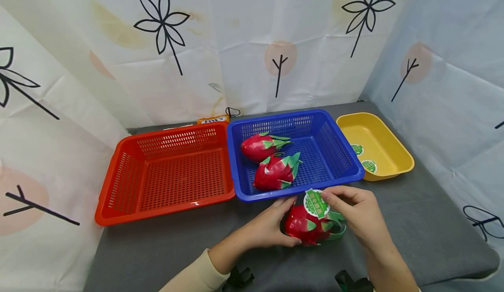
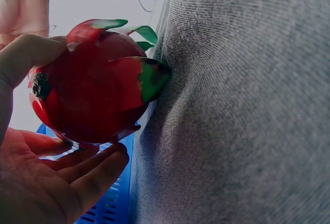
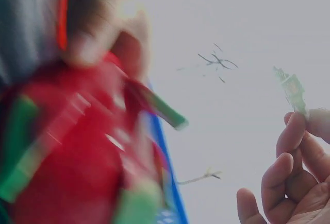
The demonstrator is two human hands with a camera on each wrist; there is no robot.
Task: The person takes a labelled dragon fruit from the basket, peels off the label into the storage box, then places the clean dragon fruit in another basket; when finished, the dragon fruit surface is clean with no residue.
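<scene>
My left hand [image 1: 267,226] grips a red dragon fruit [image 1: 301,224] with green-tipped scales, just in front of the blue basket. In the left wrist view the thumb lies on one side of the dragon fruit [image 2: 98,95] and the fingers on the other. Between thumb and finger, my right hand [image 1: 360,211] pinches a round green-and-white sticker [image 1: 316,204]. From the head it overlaps the fruit; in the right wrist view the sticker [image 3: 294,92] appears apart from the blurred fruit [image 3: 77,147]. Two more dragon fruits [image 1: 260,147] lie in the blue basket [image 1: 297,191].
Left of the blue basket stands a red basket [image 1: 165,209]. A yellow tray [image 1: 387,152] at the right holds two round green stickers [image 1: 369,166]. An orange packet [image 1: 212,119] shows behind the baskets. Grey cloth [image 1: 425,222] covers the table, with printed curtains around it.
</scene>
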